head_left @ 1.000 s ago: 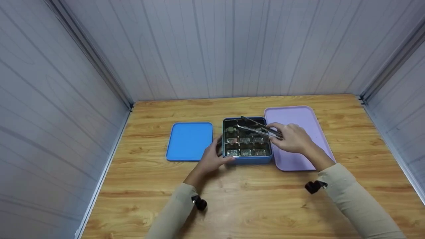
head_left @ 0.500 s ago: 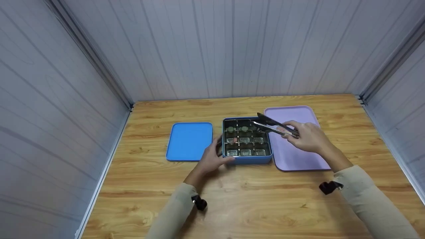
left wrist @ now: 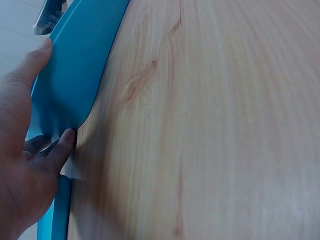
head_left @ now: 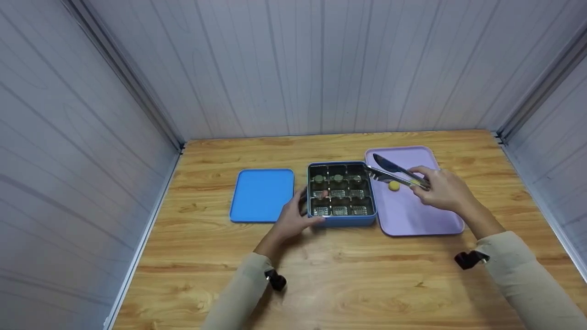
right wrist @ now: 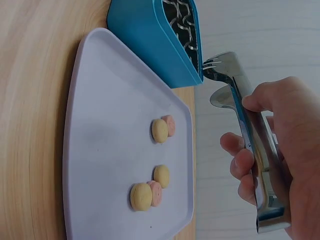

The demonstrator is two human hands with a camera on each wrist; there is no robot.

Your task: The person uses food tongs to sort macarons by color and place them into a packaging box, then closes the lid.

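With left hand [head_left: 293, 219] gripping the blue tin [head_left: 341, 221] steady and right hand [head_left: 442, 190] clasped round the metal tongs [head_left: 396, 173] above the lilac tray [head_left: 412, 220], best to lower gently near the yellow cookie [head_left: 393, 185].

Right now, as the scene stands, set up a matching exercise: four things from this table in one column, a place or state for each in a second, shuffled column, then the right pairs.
Column one:
1. blue lid
2. metal tongs
3. blue compartment tin
4. small round cookies

Column two:
A. lying on the lilac tray
B. held at its near left corner by the left hand
C. flat on the wooden table, left of the tin
D. gripped in the right hand, over the tray

Pairs: 1-C, 2-D, 3-B, 4-A
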